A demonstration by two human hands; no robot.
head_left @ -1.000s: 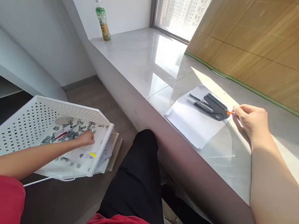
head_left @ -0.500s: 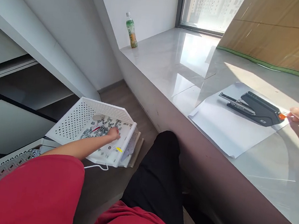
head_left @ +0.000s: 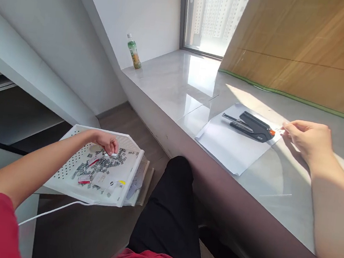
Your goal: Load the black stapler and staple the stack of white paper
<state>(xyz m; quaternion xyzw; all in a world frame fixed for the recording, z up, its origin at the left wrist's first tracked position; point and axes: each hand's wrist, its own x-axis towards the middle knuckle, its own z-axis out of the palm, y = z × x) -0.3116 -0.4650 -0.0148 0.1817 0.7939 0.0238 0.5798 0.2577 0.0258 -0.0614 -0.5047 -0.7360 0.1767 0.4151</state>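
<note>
My left hand (head_left: 106,141) is over a white perforated basket (head_left: 79,134), with its fingers closed on a small pale strip (head_left: 113,154). Below it lie many small grey metal strips (head_left: 105,164) that look like staples, and small red-and-white boxes (head_left: 84,179). On the sill, my right hand (head_left: 310,139) has thumb and forefinger pinched together just behind the stapler's orange end. Something small and whitish shows at those fingertips, too small to name. The black stapler (head_left: 254,126) rests on white paper (head_left: 223,145), its metal magazine pointing left.
A green-labelled bottle (head_left: 134,53) stands at the sill's far left corner. Behind the paper leans a brown panel (head_left: 300,52) with a green edge. A white cable (head_left: 52,210) runs from the basket across the floor. My legs (head_left: 165,203) are between basket and sill.
My left hand has moved to the far side of the basket and lifted, a small strip now showing in its fingers. My right hand stays near the stapler's orange end. The view has shifted.
</note>
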